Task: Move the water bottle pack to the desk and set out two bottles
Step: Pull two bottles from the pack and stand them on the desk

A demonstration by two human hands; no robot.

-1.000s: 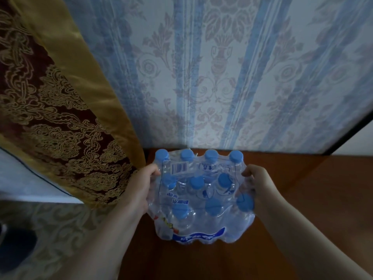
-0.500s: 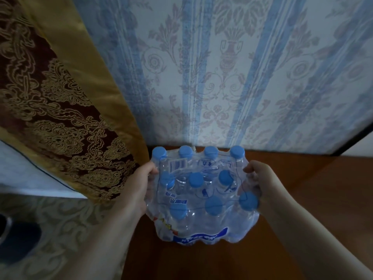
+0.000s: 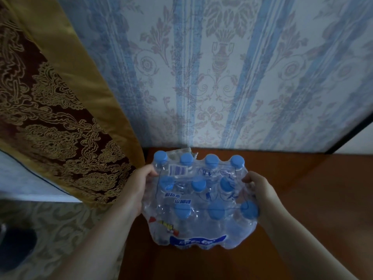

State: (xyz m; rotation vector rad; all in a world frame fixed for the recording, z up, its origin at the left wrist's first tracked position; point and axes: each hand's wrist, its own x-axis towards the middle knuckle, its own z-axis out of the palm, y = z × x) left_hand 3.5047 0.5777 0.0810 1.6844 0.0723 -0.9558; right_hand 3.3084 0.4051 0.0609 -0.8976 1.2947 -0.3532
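Note:
A shrink-wrapped water bottle pack [image 3: 199, 201] with several blue caps stands on the brown wooden desk [image 3: 306, 199], near its left back corner. My left hand [image 3: 135, 190] grips the pack's left side, thumb on the top film near the barcode label. On the right side, my right hand [image 3: 260, 193] pinches the plastic wrap, fingers pressed into it beside a blue cap. A bit of torn film sticks up at the pack's back edge. The bottles all sit inside the wrap.
A gold and maroon patterned curtain [image 3: 60, 110] hangs just left of the desk. Striped floral wallpaper [image 3: 222, 77] rises right behind the pack. Patterned carpet [image 3: 60, 229] and a dark object [image 3: 16, 249] lie at the lower left.
The hands stay on the pack's sides, and the pack itself has hardly moved. My right hand has shifted slightly, and the camera view has tilted up a little.

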